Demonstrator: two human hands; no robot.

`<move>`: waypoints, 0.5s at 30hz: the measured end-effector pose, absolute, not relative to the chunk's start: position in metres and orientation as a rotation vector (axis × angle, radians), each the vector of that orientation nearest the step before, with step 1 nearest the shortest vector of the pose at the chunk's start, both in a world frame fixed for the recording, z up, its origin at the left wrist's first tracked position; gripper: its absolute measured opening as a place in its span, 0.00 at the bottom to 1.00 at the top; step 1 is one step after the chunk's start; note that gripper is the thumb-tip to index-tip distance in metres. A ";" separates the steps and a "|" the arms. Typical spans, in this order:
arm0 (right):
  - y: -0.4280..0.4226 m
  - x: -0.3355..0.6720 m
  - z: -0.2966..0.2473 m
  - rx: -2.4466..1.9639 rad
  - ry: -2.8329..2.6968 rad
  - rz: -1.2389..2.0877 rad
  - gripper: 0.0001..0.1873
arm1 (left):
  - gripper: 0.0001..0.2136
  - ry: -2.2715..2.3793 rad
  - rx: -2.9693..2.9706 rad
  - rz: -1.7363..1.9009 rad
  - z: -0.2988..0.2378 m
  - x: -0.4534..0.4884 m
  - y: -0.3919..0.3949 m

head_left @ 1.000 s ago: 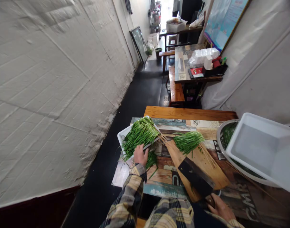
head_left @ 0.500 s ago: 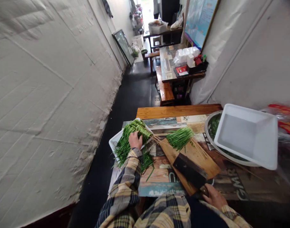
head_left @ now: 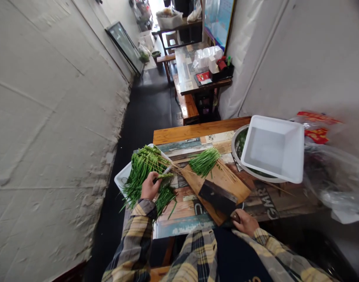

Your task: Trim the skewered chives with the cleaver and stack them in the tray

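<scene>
Moved left hand (head_left: 150,186) toward six o'clock, pinching greens (head_left: 166,176); clamping cleaver (head_left: 217,197) in right hand (head_left: 246,221). Seemingly done: bunch (head_left: 204,162) at twelve; remaining: heap (head_left: 141,166) at ten.

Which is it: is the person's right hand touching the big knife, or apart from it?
Touching. The head view shows the right hand closed around the handle end of the big knife, with no gap between them.
</scene>
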State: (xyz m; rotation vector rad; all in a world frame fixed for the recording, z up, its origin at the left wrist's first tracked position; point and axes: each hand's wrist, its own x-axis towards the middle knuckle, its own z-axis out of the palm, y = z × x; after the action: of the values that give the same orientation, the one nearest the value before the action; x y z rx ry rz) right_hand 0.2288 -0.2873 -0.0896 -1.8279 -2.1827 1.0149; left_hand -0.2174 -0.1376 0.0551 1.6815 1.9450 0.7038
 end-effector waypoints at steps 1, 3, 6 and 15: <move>-0.285 0.231 -0.085 -1.819 -2.182 1.049 0.09 | 0.14 1.925 1.705 0.670 0.062 -0.214 -0.140; -0.281 0.238 -0.073 -1.804 -2.167 1.101 0.10 | 0.16 1.855 1.773 0.614 0.079 -0.204 -0.143; -0.281 0.253 -0.057 -1.775 -2.119 1.138 0.11 | 0.14 1.742 1.854 0.528 0.107 -0.183 -0.145; -0.314 0.317 -0.054 -1.863 -1.870 1.126 0.15 | 0.14 1.189 1.665 0.268 0.081 -0.065 -0.121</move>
State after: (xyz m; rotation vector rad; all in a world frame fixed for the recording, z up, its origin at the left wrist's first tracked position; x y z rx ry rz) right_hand 0.3171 -0.3137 -0.0538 -1.8629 -1.8702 1.1258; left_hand -0.0653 -0.1209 0.0808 1.6654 1.1889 0.2677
